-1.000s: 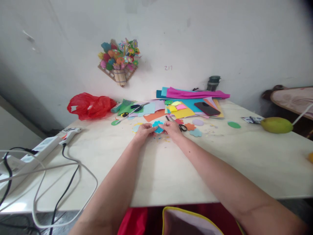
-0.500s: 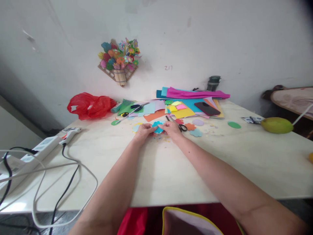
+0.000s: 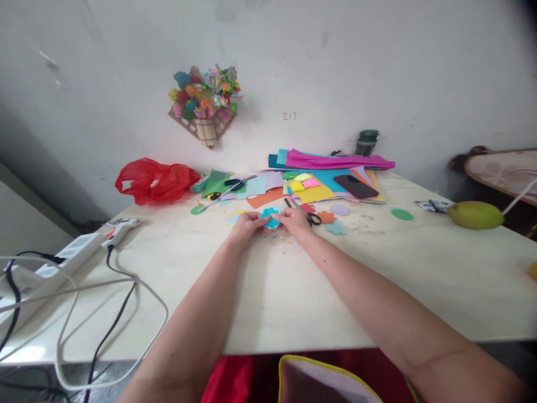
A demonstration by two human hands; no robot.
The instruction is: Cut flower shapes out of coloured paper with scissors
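Between my two hands is a blue paper flower [image 3: 271, 218] with a scalloped edge, held just above the table. My left hand [image 3: 248, 225] pinches its left side, and my right hand [image 3: 293, 219] pinches its right side. A sliver of red shows under the flower's lower edge; what it is I cannot make out. Scissors with black handles [image 3: 313, 219] lie beside my right hand. Further right rest an orange paper flower [image 3: 326, 217], a light blue one [image 3: 336, 228] and a lilac paper piece [image 3: 339, 210]. Pale blue and yellow paper pieces [image 3: 233, 219] lie left of my left hand.
Coloured sheets [image 3: 321, 194] and a dark phone [image 3: 356, 186] lie behind my hands. At the back left sit a red plastic bag [image 3: 157, 182] and more scissors [image 3: 235, 183]. A power strip [image 3: 71, 258] with loose cables occupies the left; a yellow-green oval object [image 3: 475, 215] lies right.
Both hands keep their hold on the blue paper flower in nearly the same place. The flower is tipped slightly, and more red shows beneath its lower edge.
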